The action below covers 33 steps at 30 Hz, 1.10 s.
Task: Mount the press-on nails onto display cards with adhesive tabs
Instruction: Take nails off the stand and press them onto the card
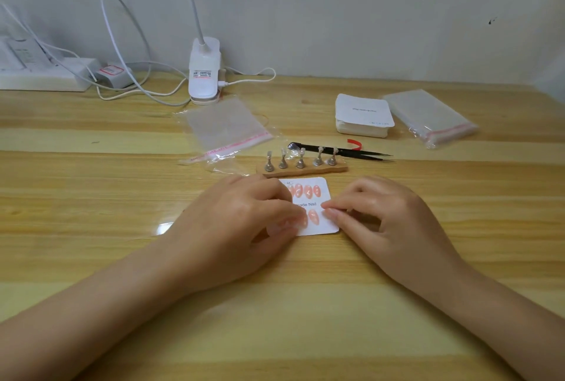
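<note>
The small white paper display card (322, 197) with rounded corners lies flat on the pale wooden bench (91, 227), close in front of the person. It is the landmark here. Shiny pink press-on nails (308, 191) sit on it in 2 rows: 4 show in the far row, and 2 show in the near row beside the fingers.

The left hand (241, 221) covers the card's left side. Its fingers bend down and press on the near row; whether its grip pinches a nail cannot be told. The right hand (373, 212) rests on the card's right edge, and its grip is loose, with 2 fairly straight fingers holding the card still.

This looks like the pressing step, with the near row being filled. The next move likely calls for a soft, steady push so each nail sticks straight.

Just behind the card is a thin wooden strip with 5 little silver nail stands (301, 162). The tips look bare, though it is hard to be sure. Behind that lie black pointed tweezers (345, 153). Far behind the card on the right sits a stack of white blank cards (363, 116), and beside it a stack of clear plastic bags (428, 116). Behind the card on the left lies 1 clear bag with a red strip (226, 130); nothing shows inside it.
</note>
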Motion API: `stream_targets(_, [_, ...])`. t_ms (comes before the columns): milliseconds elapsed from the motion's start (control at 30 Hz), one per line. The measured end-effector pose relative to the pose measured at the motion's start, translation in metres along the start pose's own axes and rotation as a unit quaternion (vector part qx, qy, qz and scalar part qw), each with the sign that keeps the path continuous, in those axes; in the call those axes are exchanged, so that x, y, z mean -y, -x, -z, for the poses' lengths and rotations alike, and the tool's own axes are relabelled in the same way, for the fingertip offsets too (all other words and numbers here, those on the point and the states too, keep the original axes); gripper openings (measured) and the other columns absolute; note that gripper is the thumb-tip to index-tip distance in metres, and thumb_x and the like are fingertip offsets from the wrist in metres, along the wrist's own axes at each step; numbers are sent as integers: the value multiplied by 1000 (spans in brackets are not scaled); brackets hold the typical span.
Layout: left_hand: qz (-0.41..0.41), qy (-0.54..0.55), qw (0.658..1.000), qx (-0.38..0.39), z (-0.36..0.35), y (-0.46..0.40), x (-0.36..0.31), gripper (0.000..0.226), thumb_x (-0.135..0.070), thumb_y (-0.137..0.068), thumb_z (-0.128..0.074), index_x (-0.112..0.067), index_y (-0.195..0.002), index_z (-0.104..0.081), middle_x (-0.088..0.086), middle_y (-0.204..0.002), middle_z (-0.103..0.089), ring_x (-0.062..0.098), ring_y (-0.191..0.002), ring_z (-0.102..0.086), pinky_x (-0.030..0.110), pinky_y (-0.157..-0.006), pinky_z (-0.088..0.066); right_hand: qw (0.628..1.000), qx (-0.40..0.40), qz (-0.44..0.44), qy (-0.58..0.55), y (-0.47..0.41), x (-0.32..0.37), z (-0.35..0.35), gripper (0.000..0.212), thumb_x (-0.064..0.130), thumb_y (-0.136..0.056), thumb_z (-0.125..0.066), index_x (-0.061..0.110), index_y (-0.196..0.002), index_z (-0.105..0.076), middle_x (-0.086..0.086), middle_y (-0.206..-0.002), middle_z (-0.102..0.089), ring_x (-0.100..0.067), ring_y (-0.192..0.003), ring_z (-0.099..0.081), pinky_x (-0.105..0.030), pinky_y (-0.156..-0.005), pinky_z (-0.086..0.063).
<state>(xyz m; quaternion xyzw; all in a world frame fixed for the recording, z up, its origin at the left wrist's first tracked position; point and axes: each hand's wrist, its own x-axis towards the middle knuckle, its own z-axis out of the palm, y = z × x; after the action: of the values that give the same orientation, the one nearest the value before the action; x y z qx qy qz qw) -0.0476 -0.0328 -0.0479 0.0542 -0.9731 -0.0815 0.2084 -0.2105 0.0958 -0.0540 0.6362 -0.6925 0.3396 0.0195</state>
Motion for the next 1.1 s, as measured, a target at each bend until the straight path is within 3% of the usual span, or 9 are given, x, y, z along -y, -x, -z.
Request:
stream_targets(233, [5, 29, 1000, -4, -2, 2, 2, 18, -28, -81, -64, -18, -93, -73, -1, -86, -67, 22, -70, -61, 35, -60, -51, 996, -20, 38, 78, 1, 1, -1, 11, 22, -77, -65, 16, -80, -74, 3, -71, -62, -18, -67, -58, -27, -62, -41])
stream_targets(467, [12, 33, 999, -20, -3, 3, 1, 17, -24, -78, -66, -17, -92, -74, -2, -85, -67, 21, -69, -61, 34, -58, -51, 994, -18, 57, 89, 3, -1, -2, 27, 31, -83, -52, 17, -79, -75, 4, -72, -61, -17, -66, -56, -26, -63, -39])
stream_targets(733, [23, 39, 999, -26, -4, 4, 0, 17, -24, -78, -67, -18, -92, -74, -2, -86, -67, 22, -70, -62, 34, -59, -51, 995, -3, 46, 85, 3, -2, -2, 28, 33, -84, -50, 19, -81, -74, 6, -73, -59, -10, -70, -48, -24, -66, -34])
stream_targets(933, [28, 42, 998, -22, -4, 4, -1, 18, -24, -78, -66, -18, -92, -74, -2, -86, -66, 21, -71, -62, 35, -62, -52, 995, 6, 58, 81, 3, -1, -1, 28, 32, -85, -50, 18, -81, -74, 5, -71, -58, -14, -68, -51, -27, -62, -39])
stream_targets(1100, [28, 44, 998, -19, -3, 3, -1, 18, -24, -78, -66, -19, -92, -75, -2, -86, -66, 20, -72, -62, 34, -63, -52, 992, 13, 74, 106, 5, 1, -1, 28, 29, -87, -49, 16, -81, -73, 5, -74, -58, -13, -70, -48, -26, -63, -34])
